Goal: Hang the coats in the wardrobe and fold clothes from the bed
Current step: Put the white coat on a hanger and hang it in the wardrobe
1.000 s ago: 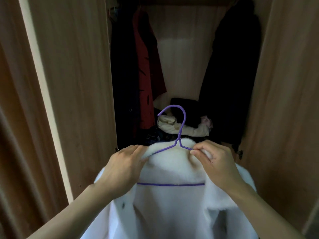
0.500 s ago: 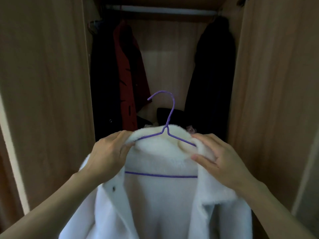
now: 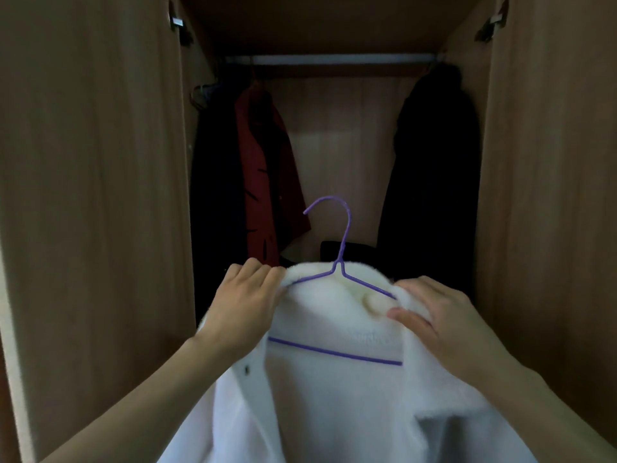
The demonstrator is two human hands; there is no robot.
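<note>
A fluffy white coat hangs on a purple wire hanger, held up in front of the open wardrobe. My left hand grips the coat's left shoulder over the hanger arm. My right hand pinches the right side of the collar, thumb in front. The hanger's hook points up and left, well below the metal rail across the wardrobe's top.
A red garment and a dark coat hang at the rail's left end, a black coat at its right end. Dark folded items lie low inside. Open wooden doors flank both sides.
Both hands have lifted the coat and hanger higher, and my view has tilted up, so the rail and wardrobe ceiling now show.
</note>
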